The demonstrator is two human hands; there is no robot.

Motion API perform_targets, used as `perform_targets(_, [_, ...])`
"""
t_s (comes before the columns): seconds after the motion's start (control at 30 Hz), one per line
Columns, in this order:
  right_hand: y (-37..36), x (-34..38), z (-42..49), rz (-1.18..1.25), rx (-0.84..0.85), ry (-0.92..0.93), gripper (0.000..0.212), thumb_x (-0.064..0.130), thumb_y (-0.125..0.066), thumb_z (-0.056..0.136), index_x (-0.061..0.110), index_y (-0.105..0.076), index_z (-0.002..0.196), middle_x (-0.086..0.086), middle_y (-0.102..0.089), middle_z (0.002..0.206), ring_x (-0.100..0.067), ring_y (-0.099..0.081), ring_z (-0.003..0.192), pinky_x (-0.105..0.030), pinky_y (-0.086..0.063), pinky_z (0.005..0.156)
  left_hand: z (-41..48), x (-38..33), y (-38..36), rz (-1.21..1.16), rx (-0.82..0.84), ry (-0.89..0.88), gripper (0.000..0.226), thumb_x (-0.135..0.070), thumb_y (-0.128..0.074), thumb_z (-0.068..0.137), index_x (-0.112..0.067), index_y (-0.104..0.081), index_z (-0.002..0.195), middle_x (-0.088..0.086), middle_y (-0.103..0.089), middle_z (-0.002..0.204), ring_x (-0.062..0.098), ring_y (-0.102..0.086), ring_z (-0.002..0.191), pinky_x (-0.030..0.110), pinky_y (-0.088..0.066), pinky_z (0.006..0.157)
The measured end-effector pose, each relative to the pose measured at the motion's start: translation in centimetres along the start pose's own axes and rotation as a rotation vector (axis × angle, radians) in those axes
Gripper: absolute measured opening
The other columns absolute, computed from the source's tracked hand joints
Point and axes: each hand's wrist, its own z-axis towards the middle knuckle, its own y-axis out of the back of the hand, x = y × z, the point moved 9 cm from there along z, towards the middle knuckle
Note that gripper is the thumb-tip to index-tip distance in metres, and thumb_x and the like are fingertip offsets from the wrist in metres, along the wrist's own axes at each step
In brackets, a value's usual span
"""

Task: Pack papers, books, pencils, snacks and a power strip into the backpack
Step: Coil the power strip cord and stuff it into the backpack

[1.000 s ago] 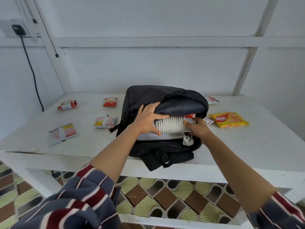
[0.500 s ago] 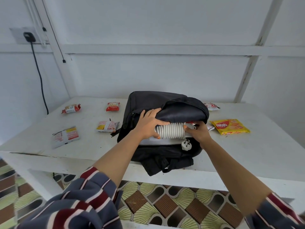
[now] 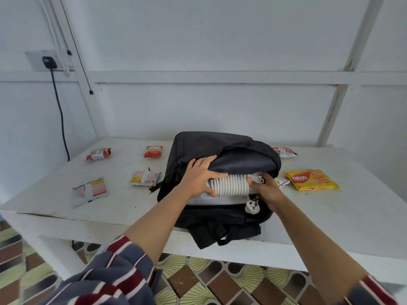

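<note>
A black backpack lies on the white table with its mouth open toward me. A white power strip wound with its cord sits halfway inside the opening, on top of white papers. My left hand grips the left end of the coil, its fingers up against the backpack flap. My right hand holds the right end of the power strip. The white plug hangs loose below my right hand.
Snack packets lie around the bag: a yellow wafer pack at the right, small red-and-white packets at the left, another behind. A leaflet lies near the left front edge. A black cable hangs from a wall socket.
Both hands have pushed the coiled power strip slightly deeper under the backpack flap. My view has tilted upward a little.
</note>
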Motion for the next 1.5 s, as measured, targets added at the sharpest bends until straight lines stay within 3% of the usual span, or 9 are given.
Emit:
perform_targets(0.2, [0.2, -0.6, 0.7, -0.008, 0.009, -0.016, 0.051, 0.025, -0.06, 0.09, 0.014, -0.035, 0.133, -0.001, -0.04, 0.124, -0.022, -0.043, 0.117, -0.038, -0.039, 0.103, 0.1, -0.5, 0.1, -0.014, -0.018, -0.004, 0.063, -0.036, -0.074, 0.073, -0.047, -0.048, 0.129, 0.0, -0.012, 0.156, 0.022, -0.01, 0.142, 0.044, -0.001, 0.116])
perform_targets(0.4, [-0.2, -1.9, 0.6, 0.067, 0.07, -0.144, 0.042, 0.032, -0.063, 0.087, 0.01, -0.049, 0.121, -0.006, -0.059, 0.103, -0.019, -0.054, 0.076, -0.029, -0.046, 0.066, -0.1, -0.5, 0.1, -0.021, -0.012, -0.018, 0.059, -0.037, -0.073, 0.075, -0.047, -0.05, 0.128, 0.001, -0.01, 0.156, 0.022, -0.008, 0.143, 0.042, 0.002, 0.115])
perform_targets(0.67, [0.1, -1.6, 0.5, 0.072, 0.016, -0.127, 0.036, 0.029, -0.063, 0.088, 0.011, -0.049, 0.115, -0.004, -0.056, 0.097, -0.019, -0.053, 0.075, -0.028, -0.046, 0.064, -0.2, -0.4, 0.0, -0.028, -0.013, -0.021, 0.059, -0.036, -0.072, 0.076, -0.048, -0.048, 0.129, 0.001, -0.01, 0.157, 0.022, -0.007, 0.143, 0.043, 0.003, 0.115])
perform_targets(0.83, [0.6, -1.5, 0.2, 0.078, -0.075, -0.069, 0.049, 0.028, -0.062, 0.089, 0.005, -0.045, 0.128, -0.014, -0.057, 0.118, -0.016, -0.059, 0.072, -0.026, -0.051, 0.062, -0.1, -0.3, 0.0, -0.062, -0.006, -0.006, 0.058, -0.035, -0.074, 0.075, -0.047, -0.051, 0.126, 0.0, -0.01, 0.157, 0.022, -0.007, 0.143, 0.043, 0.004, 0.115])
perform_targets(0.97, [0.2, -1.4, -0.3, 0.034, -0.049, -0.092, 0.049, 0.03, -0.05, 0.095, 0.007, -0.037, 0.136, -0.01, -0.054, 0.122, -0.014, -0.057, 0.083, -0.027, -0.046, 0.073, -0.1, -0.3, 0.0, -0.073, -0.001, 0.002, 0.058, -0.035, -0.075, 0.074, -0.047, -0.052, 0.126, 0.0, -0.01, 0.157, 0.023, -0.006, 0.144, 0.044, 0.004, 0.115])
perform_targets(1.13, [0.9, -0.3, -0.9, -0.017, -0.126, -0.002, 0.059, 0.022, -0.055, 0.093, 0.012, -0.026, 0.143, -0.008, -0.036, 0.146, -0.029, -0.038, 0.132, -0.043, -0.036, 0.108, -0.3, -0.4, -0.1, -0.069, 0.001, 0.01, 0.058, -0.033, -0.074, 0.075, -0.047, -0.051, 0.127, 0.0, -0.009, 0.157, 0.023, -0.005, 0.144, 0.046, 0.005, 0.115])
perform_targets(1.3, [1.8, 1.8, -2.3, -0.1, -0.268, 0.177, 0.045, 0.013, -0.069, 0.082, 0.008, -0.047, 0.121, -0.006, -0.053, 0.107, -0.021, -0.052, 0.095, -0.035, -0.049, 0.081, -0.4, -0.5, -0.2, -0.047, 0.0, 0.013, 0.058, -0.034, -0.073, 0.077, -0.048, -0.049, 0.128, 0.0, -0.009, 0.157, 0.023, -0.004, 0.144, 0.047, 0.004, 0.116])
perform_targets(1.43, [1.5, 1.8, -2.3, -0.202, -0.303, 0.193, 0.021, 0.023, -0.072, 0.08, 0.027, -0.062, 0.097, -0.014, -0.055, 0.117, -0.029, -0.059, 0.094, -0.039, -0.053, 0.081, -0.5, -0.5, -0.1, -0.047, -0.004, 0.017, 0.058, -0.034, -0.073, 0.077, -0.048, -0.049, 0.128, 0.0, -0.009, 0.157, 0.023, -0.004, 0.145, 0.048, 0.004, 0.117])
perform_targets(1.5, [1.0, 2.4, -2.4, -0.288, -0.291, 0.228, 0.018, 0.018, -0.068, 0.083, 0.02, -0.068, 0.102, -0.012, -0.053, 0.124, -0.029, -0.056, 0.106, -0.032, -0.047, 0.088, -0.4, -0.5, -0.1, -0.043, 0.0, 0.019, 0.058, -0.034, -0.072, 0.077, -0.048, -0.049, 0.128, 0.0, -0.009, 0.157, 0.023, -0.004, 0.145, 0.048, 0.003, 0.117])
